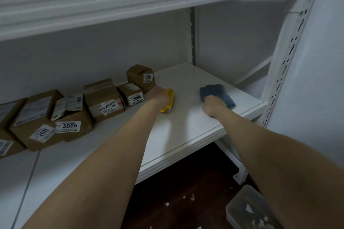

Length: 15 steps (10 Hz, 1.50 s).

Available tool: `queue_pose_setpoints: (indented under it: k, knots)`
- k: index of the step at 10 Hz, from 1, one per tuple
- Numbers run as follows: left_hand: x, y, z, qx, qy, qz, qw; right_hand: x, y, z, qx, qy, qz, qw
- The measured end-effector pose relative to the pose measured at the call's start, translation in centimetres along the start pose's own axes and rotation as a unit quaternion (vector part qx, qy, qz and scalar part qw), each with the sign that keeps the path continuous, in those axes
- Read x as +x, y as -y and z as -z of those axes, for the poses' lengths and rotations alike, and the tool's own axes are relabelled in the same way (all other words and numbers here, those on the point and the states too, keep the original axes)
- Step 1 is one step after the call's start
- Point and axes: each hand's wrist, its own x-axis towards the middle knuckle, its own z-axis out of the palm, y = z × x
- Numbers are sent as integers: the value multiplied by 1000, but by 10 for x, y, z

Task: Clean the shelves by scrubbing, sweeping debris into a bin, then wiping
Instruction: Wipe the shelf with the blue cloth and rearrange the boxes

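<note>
Left grip (160, 96) clamped on yellow brush (170, 101), just right of boxes (104, 98); right grip (212, 105) clamped on blue cloth (214, 90), farther right. Advice: overlapping strokes across shelf (186, 128), away from boxes.

The white shelf (178, 135) bore brown parcels along its back, from nine o'clock round to eleven: 2011 (35, 117), 3005 (74, 130), 54-2-3203 (104, 98), 3004 (130, 95) and 2007 (139, 76). At twelve the yellow brush (171, 96) rested on the board in my left hand (160, 95). At one the blue cloth (214, 90) lay bunched in my right hand (212, 106).
</note>
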Motion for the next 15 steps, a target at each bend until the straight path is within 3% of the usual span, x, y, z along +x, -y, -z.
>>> queue_pose_setpoints:
  k: [2, 3, 5, 6, 7, 8, 9, 10, 11, 12, 15]
  knots:
    - [0, 0, -1, -26, -7, 10, 1000, -27, 68, -23, 90, 60, 187, 976]
    - [1, 2, -3, -23, -11, 4, 1000, -8, 43, -20, 85, 69, 159, 981]
    - [-2, 2, -1, -27, -6, -2, 1000, 8, -40, -1, 65, -17, 28, 997]
    - [-2, 2, 1, -27, -4, -6, 1000, 1, -16, -5, 48, 17, 22, 998]
    - [-4, 5, 5, -63, -18, 12, 998, -22, 21, -9, 70, 48, 100, 991]
    - [-10, 7, 16, -149, -89, 21, 985, -47, 59, -22, 92, 91, 197, 972]
    - [-24, 2, 28, -176, -98, 26, 979, -67, 76, -22, 148, 128, 213, 957]
    - [-36, -3, 33, -185, -69, 32, 980, -68, 69, -5, 308, 106, 178, 928]
    - [-47, -16, 30, -283, -25, 30, 958, -72, 51, 18, 488, 40, 88, 867]
    - [-59, -43, 19, -322, 23, 5, 946, -75, 25, 35, 517, -11, 54, 854]
    - [-68, -120, -44, -327, 130, -74, 933, -55, -54, 45, 592, -54, -83, 800]
